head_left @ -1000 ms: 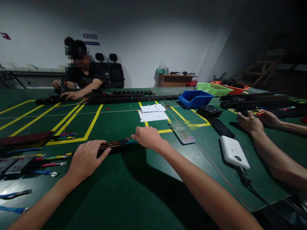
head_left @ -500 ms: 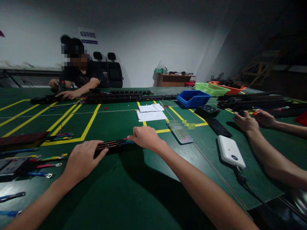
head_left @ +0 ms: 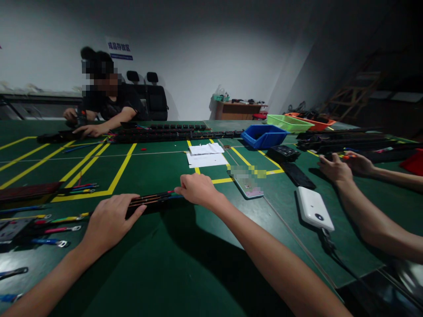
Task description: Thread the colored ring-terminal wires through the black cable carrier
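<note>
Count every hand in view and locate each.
6: the wearer's left hand on the dark, copper-striped strip, right hand at its wired end; a right-side co-worker's near hand and far hand; across the green table, another's upper hand and lower hand.

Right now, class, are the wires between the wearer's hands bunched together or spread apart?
Bunched together: the wires run close side by side from the left hand to the right hand.

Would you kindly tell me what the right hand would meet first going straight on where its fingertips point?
The right hand would first meet the coloured wires at its fingertips, then probably the black strip and the left hand farther left; depth is hard to judge here.
</note>
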Demonstrator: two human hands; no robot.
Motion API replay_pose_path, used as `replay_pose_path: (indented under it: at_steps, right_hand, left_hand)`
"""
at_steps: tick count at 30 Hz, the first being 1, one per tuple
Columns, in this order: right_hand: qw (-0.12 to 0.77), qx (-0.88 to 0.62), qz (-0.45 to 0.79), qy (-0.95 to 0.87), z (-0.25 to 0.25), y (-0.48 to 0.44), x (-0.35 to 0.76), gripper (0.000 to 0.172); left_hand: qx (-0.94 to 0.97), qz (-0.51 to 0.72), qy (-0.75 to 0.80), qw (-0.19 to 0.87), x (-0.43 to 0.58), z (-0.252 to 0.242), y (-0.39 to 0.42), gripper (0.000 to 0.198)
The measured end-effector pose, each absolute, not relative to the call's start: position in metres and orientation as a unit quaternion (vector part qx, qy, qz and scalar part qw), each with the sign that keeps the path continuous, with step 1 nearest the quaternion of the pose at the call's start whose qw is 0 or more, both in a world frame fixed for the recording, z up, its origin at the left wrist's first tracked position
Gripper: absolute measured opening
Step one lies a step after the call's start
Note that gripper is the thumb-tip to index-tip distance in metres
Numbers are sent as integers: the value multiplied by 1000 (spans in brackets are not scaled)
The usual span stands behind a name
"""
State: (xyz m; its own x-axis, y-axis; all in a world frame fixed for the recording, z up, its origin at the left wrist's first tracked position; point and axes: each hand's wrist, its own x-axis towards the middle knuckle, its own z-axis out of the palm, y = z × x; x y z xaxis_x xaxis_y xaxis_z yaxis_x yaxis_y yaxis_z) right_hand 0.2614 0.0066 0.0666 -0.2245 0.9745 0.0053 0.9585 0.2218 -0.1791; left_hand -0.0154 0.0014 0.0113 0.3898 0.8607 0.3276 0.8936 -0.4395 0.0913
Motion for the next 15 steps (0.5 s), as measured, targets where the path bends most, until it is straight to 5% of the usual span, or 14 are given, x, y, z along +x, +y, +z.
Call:
replay_pose_path:
  at_steps: [15]
  right_hand:
    - [42, -623, 71, -778, 63, 5, 261, 34]
  left_hand:
    - [-831, -170, -527, 49, -15, 10, 2, 62]
